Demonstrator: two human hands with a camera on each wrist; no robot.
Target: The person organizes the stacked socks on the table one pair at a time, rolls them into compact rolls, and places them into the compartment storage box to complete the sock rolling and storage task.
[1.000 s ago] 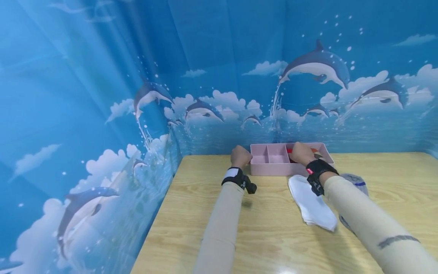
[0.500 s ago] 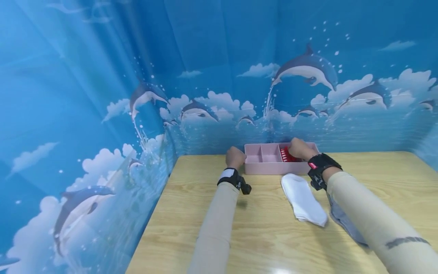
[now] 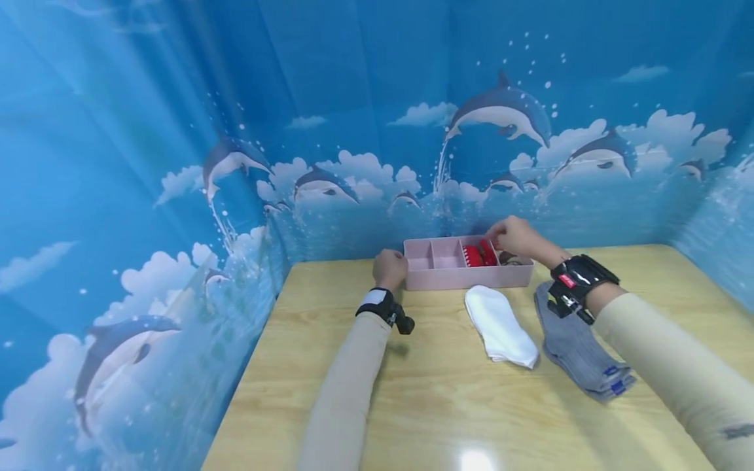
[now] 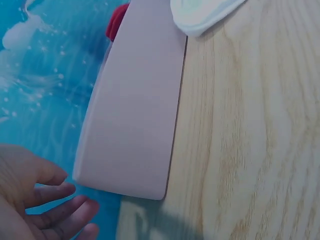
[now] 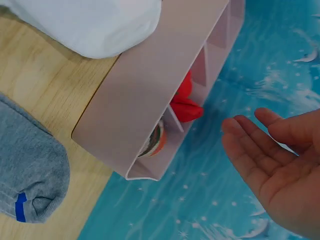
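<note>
A pink divided box stands along the table's far edge. Folded red cloth with white marks fills its third compartment from the left, and part of it pokes above the rim. A rolled brown, white and orange cloth lies in the right-end compartment. Above that right end is my right hand; in the right wrist view its fingers are loosely bent, holding nothing. My left hand is at the box's left end, with relaxed, slightly bent fingers close to the corner and nothing in them.
White socks lie flat on the wooden table in front of the box. To their right are grey socks with blue marks, partly under my right forearm. A blue dolphin-print curtain hangs right behind the box.
My right hand has let go of the red cloth and risen to the right, out of the box, uncovering the compartments and the grey socks. My left hand keeps its place by the box; the head view has turned right.
</note>
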